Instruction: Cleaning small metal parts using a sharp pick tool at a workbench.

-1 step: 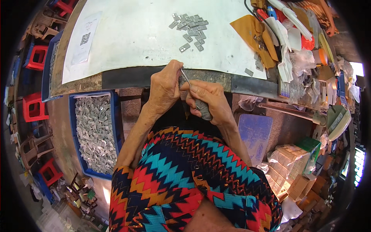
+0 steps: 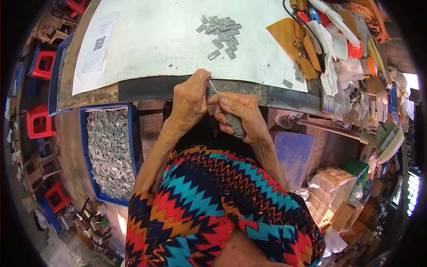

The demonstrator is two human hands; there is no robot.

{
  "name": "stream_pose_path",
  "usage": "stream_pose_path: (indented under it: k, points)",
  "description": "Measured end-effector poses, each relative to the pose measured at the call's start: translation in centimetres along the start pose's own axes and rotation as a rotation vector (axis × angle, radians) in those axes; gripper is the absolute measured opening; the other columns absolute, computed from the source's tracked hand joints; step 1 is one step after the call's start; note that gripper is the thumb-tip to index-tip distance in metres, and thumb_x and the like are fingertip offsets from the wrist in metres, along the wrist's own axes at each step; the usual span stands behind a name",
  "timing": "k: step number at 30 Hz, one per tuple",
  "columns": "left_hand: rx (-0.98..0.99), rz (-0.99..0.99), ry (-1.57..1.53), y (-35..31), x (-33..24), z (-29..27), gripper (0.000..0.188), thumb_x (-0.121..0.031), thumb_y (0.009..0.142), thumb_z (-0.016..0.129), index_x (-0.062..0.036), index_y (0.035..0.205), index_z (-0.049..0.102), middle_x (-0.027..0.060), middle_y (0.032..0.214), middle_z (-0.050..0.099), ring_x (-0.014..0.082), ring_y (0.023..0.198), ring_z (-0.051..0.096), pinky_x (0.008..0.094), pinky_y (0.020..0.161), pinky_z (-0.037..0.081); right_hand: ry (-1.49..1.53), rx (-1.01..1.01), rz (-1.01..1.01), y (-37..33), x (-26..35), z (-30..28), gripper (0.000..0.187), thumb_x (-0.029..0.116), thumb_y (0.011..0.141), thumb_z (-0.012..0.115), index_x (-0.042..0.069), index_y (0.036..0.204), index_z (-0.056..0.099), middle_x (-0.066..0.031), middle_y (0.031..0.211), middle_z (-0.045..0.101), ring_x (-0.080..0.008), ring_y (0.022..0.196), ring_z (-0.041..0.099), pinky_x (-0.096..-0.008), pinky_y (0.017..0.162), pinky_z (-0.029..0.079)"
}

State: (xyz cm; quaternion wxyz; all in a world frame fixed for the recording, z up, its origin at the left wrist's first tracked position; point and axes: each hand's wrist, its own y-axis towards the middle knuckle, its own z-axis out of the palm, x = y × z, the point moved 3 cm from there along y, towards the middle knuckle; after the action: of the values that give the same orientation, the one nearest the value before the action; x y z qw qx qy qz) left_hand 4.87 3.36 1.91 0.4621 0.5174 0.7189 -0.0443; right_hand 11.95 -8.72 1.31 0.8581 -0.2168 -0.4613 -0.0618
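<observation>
Both my hands meet at the near edge of the worktable. My left hand (image 2: 190, 101) is closed, thumb and fingers pinched together; what sits between them is mostly hidden. In my right hand (image 2: 242, 112) is a thin metal tool (image 2: 215, 88) with a thick grey wrapped handle (image 2: 236, 127). Its bent rod reaches up to the left fingertips. Beyond the hands, a loose pile of small grey rectangular metal pieces (image 2: 221, 32) lies on the white sheet (image 2: 151, 49) covering the table.
A blue crate (image 2: 84, 147) full of similar grey pieces stands below the table at left. Brown paper (image 2: 284, 33), plastic bags (image 2: 349, 71) and tools crowd the table's right side. Red stools (image 2: 41, 121) stand far left; a blue board (image 2: 293, 155) lies at right.
The whole view has shifted very slightly. Both hands keep the same grip, with hardly any visible movement of the tool.
</observation>
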Motion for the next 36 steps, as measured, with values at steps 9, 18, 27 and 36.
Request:
stream_pose_path:
  k: [9,18,27,36]
  points:
    - [-0.124,-0.399,0.249,-5.3,4.4,-9.8,0.020,-0.004,0.088,0.046,-0.0046,0.107,0.052,0.0137,0.097,0.059,0.0218,0.086,0.060,0.0305,0.076,0.046,-0.204,0.185,0.043,0.7,-1.3,0.7,0.031,0.019,0.090,0.048,-0.006,0.108,0.053,-0.0036,0.063,0.051,-0.0068,0.048,0.045,-0.0191,0.044,0.036]
    - [-0.001,-0.623,0.999,-18.9,13.4,-21.2,0.021,-0.010,0.089,0.046,-0.0019,0.106,0.053,0.0152,0.099,0.061,0.0296,0.086,0.060,0.0368,0.073,0.046,-0.216,0.120,0.027,0.0,-1.3,-0.6,0.029,0.018,0.090,0.049,-0.004,0.108,0.055,-0.0033,0.064,0.050,-0.0060,0.049,0.045,-0.0185,0.045,0.036]
    - [-0.088,-0.159,0.250,0.0,3.5,-6.3,0.013,-0.005,0.081,0.055,-0.0014,0.093,0.060,0.0141,0.090,0.062,0.0285,0.080,0.060,0.0335,0.071,0.047,-0.275,-0.007,-0.018,-1.1,-1.1,-2.5,0.030,0.017,0.090,0.049,-0.005,0.109,0.054,-0.0032,0.065,0.051,-0.0065,0.051,0.046,-0.0185,0.045,0.036]
    - [0.080,-0.052,0.454,6.2,3.2,3.4,0.010,-0.010,0.074,0.063,-0.0027,0.079,0.057,0.0117,0.078,0.053,0.0280,0.075,0.056,0.0368,0.065,0.047,-0.255,-0.057,0.019,-2.2,-1.3,-3.5,0.031,0.018,0.090,0.049,-0.004,0.110,0.053,-0.0019,0.065,0.051,-0.0067,0.052,0.046,-0.0188,0.047,0.036]
